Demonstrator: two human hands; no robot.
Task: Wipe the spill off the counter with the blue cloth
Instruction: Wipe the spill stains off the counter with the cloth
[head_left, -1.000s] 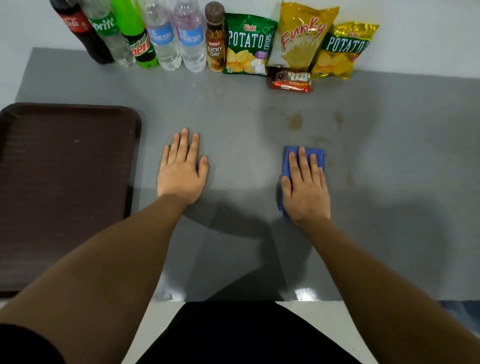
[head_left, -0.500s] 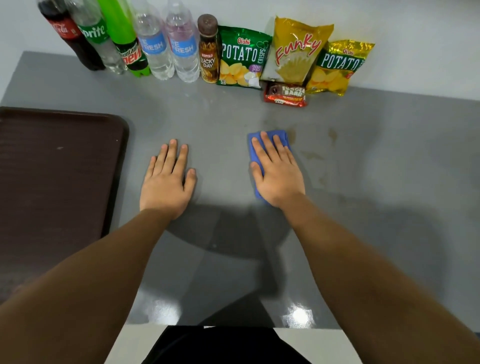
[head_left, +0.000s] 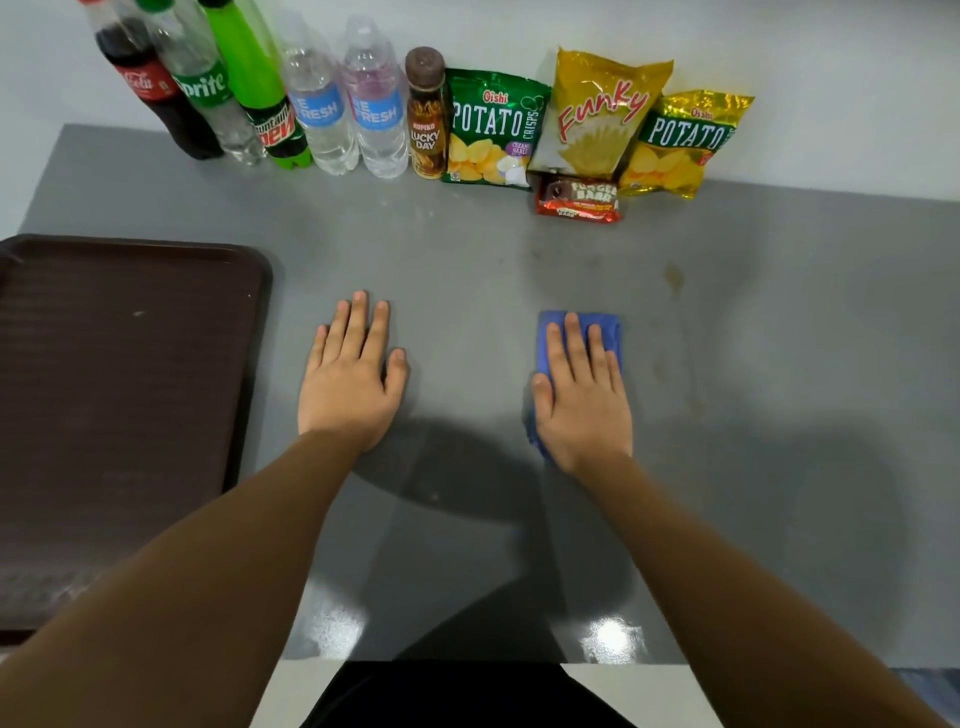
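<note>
The blue cloth (head_left: 602, 327) lies flat on the grey counter (head_left: 779, 467), folded small. My right hand (head_left: 582, 400) presses down on it with fingers together, covering most of it; only its far edge and left side show. A brownish spill stain (head_left: 674, 275) marks the counter up and to the right of the cloth, with fainter smears (head_left: 662, 364) to the cloth's right. My left hand (head_left: 350, 379) rests palm down on the counter, fingers slightly apart, holding nothing, about a hand's width left of the cloth.
A dark brown tray (head_left: 124, 405) fills the left side. Along the back wall stand several bottles (head_left: 322, 114) and snack bags (head_left: 602, 114), with a small red snack bar (head_left: 579, 200) in front of them. The counter's near edge (head_left: 467, 662) is by my body.
My right hand has slid the cloth back toward me and to the right, off the brown spot it covered half a second ago; that spot looks fainter. My left hand stayed put.
</note>
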